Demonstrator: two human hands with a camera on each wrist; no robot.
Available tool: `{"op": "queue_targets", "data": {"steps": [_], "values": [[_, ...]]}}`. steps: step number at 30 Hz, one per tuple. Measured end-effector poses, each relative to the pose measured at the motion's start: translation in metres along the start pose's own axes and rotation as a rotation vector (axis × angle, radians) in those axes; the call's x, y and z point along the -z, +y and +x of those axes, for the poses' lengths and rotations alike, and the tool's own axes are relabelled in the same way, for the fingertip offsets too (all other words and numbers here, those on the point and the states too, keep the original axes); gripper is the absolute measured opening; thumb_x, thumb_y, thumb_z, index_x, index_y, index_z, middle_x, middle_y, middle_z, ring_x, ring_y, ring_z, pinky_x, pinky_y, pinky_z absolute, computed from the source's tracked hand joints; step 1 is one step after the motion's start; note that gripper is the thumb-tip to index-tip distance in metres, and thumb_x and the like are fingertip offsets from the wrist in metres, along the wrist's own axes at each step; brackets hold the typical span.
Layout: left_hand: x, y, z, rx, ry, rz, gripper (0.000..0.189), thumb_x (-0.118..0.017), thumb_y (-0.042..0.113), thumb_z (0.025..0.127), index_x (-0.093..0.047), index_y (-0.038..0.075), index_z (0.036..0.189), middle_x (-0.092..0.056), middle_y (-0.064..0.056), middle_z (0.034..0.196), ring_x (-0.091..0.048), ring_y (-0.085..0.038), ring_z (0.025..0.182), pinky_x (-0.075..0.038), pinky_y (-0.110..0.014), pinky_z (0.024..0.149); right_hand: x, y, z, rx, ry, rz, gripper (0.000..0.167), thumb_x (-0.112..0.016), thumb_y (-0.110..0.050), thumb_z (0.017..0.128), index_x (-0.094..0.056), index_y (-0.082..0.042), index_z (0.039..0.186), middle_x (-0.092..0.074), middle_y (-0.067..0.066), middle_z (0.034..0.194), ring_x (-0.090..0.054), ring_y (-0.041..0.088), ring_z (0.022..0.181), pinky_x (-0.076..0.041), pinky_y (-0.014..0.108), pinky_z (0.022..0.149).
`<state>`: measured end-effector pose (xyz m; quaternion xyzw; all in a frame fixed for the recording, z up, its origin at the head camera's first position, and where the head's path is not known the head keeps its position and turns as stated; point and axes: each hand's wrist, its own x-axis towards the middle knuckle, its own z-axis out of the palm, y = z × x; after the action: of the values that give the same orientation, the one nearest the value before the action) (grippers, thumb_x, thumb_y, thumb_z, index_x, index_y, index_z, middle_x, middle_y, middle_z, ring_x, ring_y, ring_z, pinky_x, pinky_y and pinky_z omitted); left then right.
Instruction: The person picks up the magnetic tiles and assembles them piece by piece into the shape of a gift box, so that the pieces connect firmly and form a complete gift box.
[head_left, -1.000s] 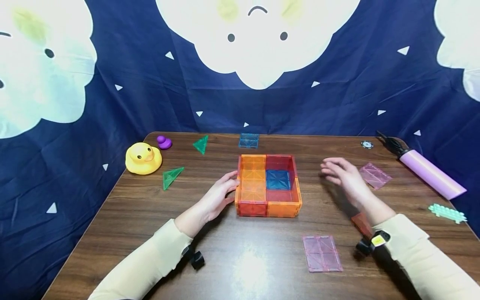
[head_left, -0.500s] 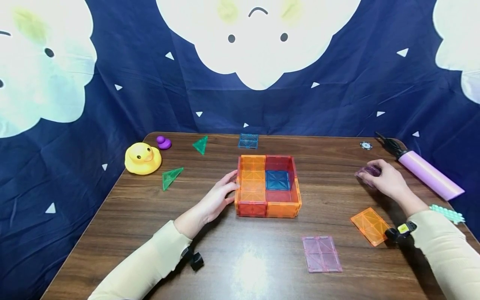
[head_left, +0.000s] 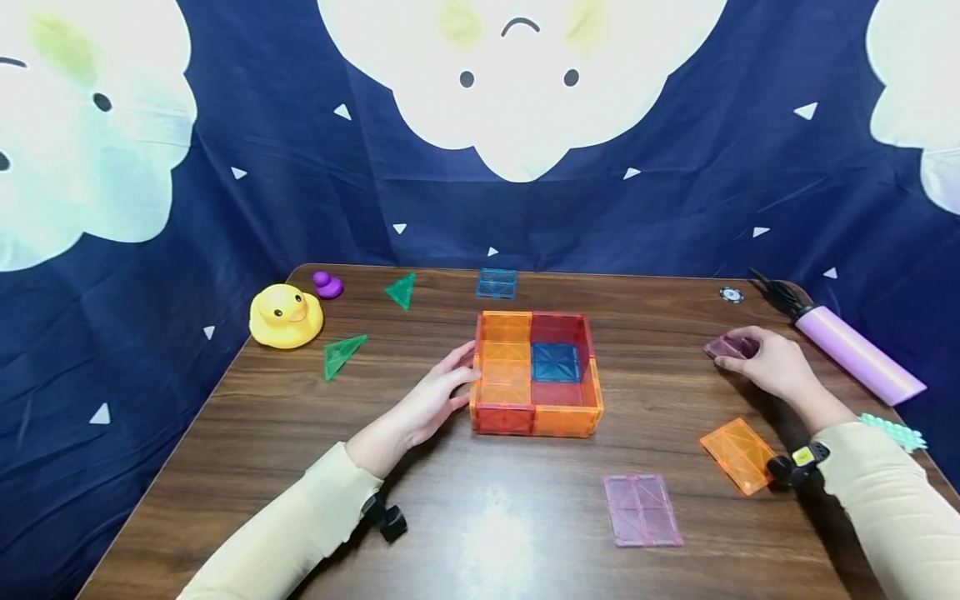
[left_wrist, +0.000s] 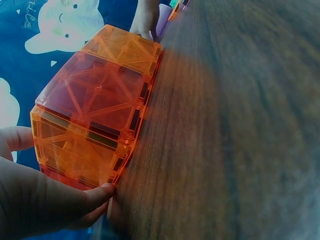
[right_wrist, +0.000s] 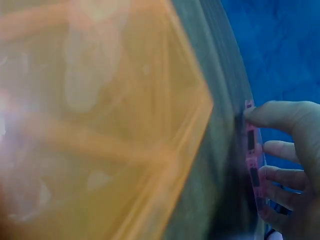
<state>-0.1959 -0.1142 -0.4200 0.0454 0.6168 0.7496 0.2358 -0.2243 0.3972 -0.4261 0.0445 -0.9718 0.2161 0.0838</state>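
An open-topped box of orange and red magnetic tiles (head_left: 504, 419) stands mid-table, with a blue square tile (head_left: 555, 362) on its floor. My left hand (head_left: 427, 406) rests extended fingers against the box's left wall; in the left wrist view the thumb (left_wrist: 97, 196) touches a lower corner of the orange end. Over at the right, my right hand (head_left: 780, 363) pinches a pink magnetic tile (head_left: 722, 347), which is tilted up at one edge. The right wrist view shows that pink tile edge-on between thumb and fingers, partly hidden by them.
An orange tile (head_left: 738, 454) lies by the right wrist and a pink tile (head_left: 642, 510) nearer the front. Behind are a blue tile (head_left: 497, 283), green triangles (head_left: 343, 357), a yellow duck (head_left: 286, 317) and a purple duck (head_left: 327, 285). A lilac cylinder (head_left: 858, 354) lies right.
My right hand has moved right from beside the box, uncovering the orange tile, and has taken hold of the far pink tile. My left hand has stayed at the box.
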Motion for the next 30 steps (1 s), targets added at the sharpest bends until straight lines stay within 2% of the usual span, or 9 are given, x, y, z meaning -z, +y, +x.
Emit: {"op": "queue_targets", "data": {"steps": [4,8,13,18,21,25,30], "values": [[-0.002,0.000,0.001,0.005,0.005,-0.001,0.069,-0.050,0.010,0.102,-0.019,0.011,0.163,-0.017,-0.013,0.167,-0.024,-0.032,0.150,-0.021,-0.058,0.119,0.004,-0.020,0.007,0.013,0.032,0.048,0.054,-0.079,-0.032,0.088,-0.064,0.005,0.124,-0.068,0.032,0.107,-0.064,0.042,0.093,-0.046,0.048,0.075],[-0.002,0.000,0.000,0.003,0.004,-0.008,0.069,-0.049,0.010,0.102,-0.018,0.010,0.163,-0.017,-0.014,0.167,-0.023,-0.033,0.150,-0.020,-0.058,0.119,0.010,-0.056,0.018,0.078,0.056,0.099,0.052,-0.080,-0.033,0.089,-0.066,0.000,0.127,-0.070,0.027,0.109,-0.064,0.037,0.094,-0.045,0.042,0.074],[-0.001,0.000,0.000,-0.001,0.003,0.000,0.068,-0.050,0.011,0.102,-0.019,0.011,0.163,-0.017,-0.013,0.168,-0.023,-0.032,0.150,-0.020,-0.058,0.119,0.011,-0.110,0.034,0.223,0.049,0.160,0.050,-0.082,-0.029,0.087,-0.068,-0.005,0.128,-0.071,0.020,0.115,-0.064,0.030,0.095,-0.046,0.038,0.075],[0.001,-0.001,-0.001,0.006,0.009,0.012,0.068,-0.051,0.013,0.102,-0.020,0.012,0.163,-0.018,-0.013,0.167,-0.024,-0.031,0.150,-0.021,-0.057,0.119,0.007,-0.166,0.044,0.409,0.019,0.198,0.048,-0.086,-0.022,0.083,-0.070,-0.009,0.126,-0.070,0.012,0.120,-0.062,0.029,0.102,-0.048,0.047,0.083],[0.002,-0.001,-0.001,0.002,0.012,0.011,0.068,-0.051,0.013,0.102,-0.020,0.012,0.163,-0.018,-0.013,0.167,-0.024,-0.032,0.150,-0.021,-0.057,0.119,0.002,-0.197,0.047,0.526,-0.019,0.207,0.049,-0.086,-0.021,0.082,-0.069,-0.008,0.127,-0.068,0.012,0.123,-0.060,0.030,0.106,-0.047,0.049,0.087],[0.001,-0.002,-0.002,-0.007,0.016,0.000,0.067,-0.050,0.011,0.102,-0.020,0.011,0.163,-0.018,-0.012,0.167,-0.024,-0.032,0.149,-0.021,-0.058,0.119,-0.012,-0.234,0.051,0.643,-0.098,0.211,0.050,-0.087,-0.022,0.081,-0.069,-0.006,0.126,-0.067,0.012,0.129,-0.058,0.031,0.114,-0.046,0.050,0.096],[-0.002,-0.001,-0.001,-0.007,0.011,-0.020,0.068,-0.050,0.010,0.102,-0.020,0.012,0.163,-0.020,-0.009,0.167,-0.026,-0.030,0.149,-0.021,-0.057,0.119,-0.032,-0.265,0.053,0.681,-0.231,0.202,0.049,-0.082,-0.025,0.085,-0.068,-0.007,0.127,-0.065,0.008,0.132,-0.055,0.031,0.122,-0.042,0.050,0.105]]}}
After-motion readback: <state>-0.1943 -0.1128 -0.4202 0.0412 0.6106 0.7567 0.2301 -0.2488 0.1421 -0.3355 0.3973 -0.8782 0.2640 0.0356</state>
